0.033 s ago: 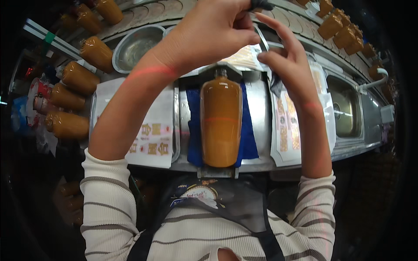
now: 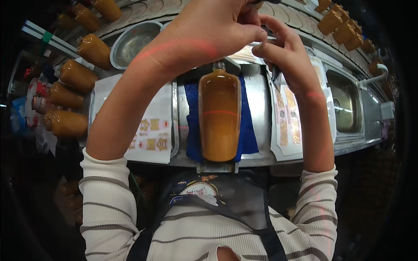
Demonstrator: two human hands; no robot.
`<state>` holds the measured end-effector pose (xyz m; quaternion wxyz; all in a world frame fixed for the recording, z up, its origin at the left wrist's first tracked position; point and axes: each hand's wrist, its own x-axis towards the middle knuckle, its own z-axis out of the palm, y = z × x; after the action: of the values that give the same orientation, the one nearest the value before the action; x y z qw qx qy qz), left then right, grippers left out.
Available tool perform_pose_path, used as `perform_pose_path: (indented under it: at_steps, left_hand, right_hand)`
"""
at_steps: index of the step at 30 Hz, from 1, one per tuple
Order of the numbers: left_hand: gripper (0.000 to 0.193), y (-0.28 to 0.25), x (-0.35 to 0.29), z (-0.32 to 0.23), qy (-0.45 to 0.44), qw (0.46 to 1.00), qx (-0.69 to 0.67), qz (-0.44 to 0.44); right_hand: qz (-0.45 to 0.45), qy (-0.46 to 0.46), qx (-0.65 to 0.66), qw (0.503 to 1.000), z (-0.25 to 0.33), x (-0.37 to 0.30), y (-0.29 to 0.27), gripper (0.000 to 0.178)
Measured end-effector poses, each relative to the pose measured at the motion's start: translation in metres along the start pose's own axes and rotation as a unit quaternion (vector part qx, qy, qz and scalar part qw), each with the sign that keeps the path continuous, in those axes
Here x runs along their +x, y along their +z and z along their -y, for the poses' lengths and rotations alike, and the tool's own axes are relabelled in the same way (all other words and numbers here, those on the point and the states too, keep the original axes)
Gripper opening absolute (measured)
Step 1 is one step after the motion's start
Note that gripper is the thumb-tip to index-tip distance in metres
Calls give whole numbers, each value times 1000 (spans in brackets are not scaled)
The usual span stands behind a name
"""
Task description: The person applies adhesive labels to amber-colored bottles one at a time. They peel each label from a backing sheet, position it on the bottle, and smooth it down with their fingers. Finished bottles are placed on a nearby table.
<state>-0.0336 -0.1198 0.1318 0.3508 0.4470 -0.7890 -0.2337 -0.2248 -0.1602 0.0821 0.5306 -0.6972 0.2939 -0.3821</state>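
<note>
**Head view, read left to right.** Filled amber pouches line the counter's edge from 9 to 11 o'clock, with a steel bowl at 11. Below the bowl lies a white label sheet.

The left hand is raised at 12 o'clock. Its fingers are closed to a pinch, thumb against forefinger.

Under it, at centre, one amber pouch lies flat on a blue cloth. Its spout points to 12 and neither hand touches it.

The right hand, at 1 o'clock, has its fingertips drawn together against those of the left. Both pinch a small pale piece between them, above the spout.

A second label sheet lies under the right forearm, with a sink at 3 o'clock and more pouches at 1 to 2.

**Reading.** With the pouch seated and both hands off it, the work appears to rest on the pinched piece, not the pouch.

**Obscured.** The piece is largely covered by fingertips, so its kind cannot be told. A dark sliver below the right hand is unclear. The top edge of the view crops the left knuckles, and the rim is dark.
</note>
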Motion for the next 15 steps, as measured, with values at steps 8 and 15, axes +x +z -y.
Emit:
perform_pose_path:
  at_steps: [8,15]
  left_hand:
    - [45,40,-110,-48,-98,980,-143,-102]
    - [36,107,-205,-57,-255,905,-264,-215]
  right_hand:
    - [54,208,119,969,38,-114,-16,24]
    - [38,211,-68,974,19,-185,27,14]
